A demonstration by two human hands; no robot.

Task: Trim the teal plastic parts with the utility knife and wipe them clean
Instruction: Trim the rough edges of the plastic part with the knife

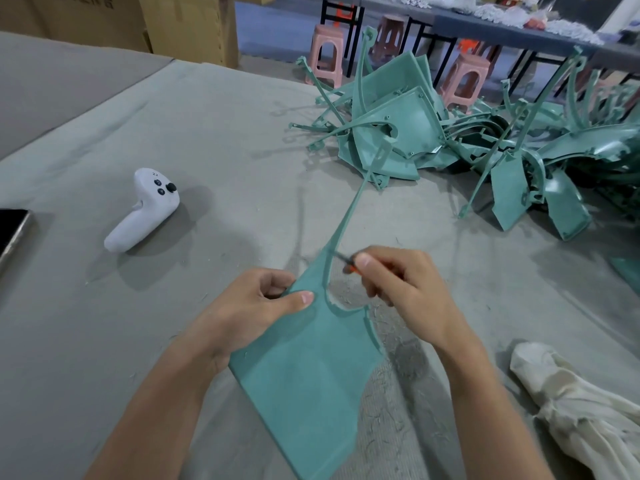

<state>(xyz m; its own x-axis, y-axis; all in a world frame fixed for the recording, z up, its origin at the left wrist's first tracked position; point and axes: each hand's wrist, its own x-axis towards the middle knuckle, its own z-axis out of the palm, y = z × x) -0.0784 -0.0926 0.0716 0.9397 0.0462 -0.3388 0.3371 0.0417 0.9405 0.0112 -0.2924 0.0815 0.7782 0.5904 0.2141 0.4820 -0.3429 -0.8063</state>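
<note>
A flat teal plastic part with a long thin arm reaching up and away lies tilted over the table in front of me. My left hand grips its upper left edge, thumb on top. My right hand holds a small utility knife with an orange body, its blade against the inner edge of the thin arm. Most of the knife is hidden in my fingers. A white cloth lies crumpled at the lower right.
A heap of teal parts covers the far right of the grey table. A white handheld controller and a dark phone lie at left. Thin shavings litter the table near me. Pink stools stand beyond.
</note>
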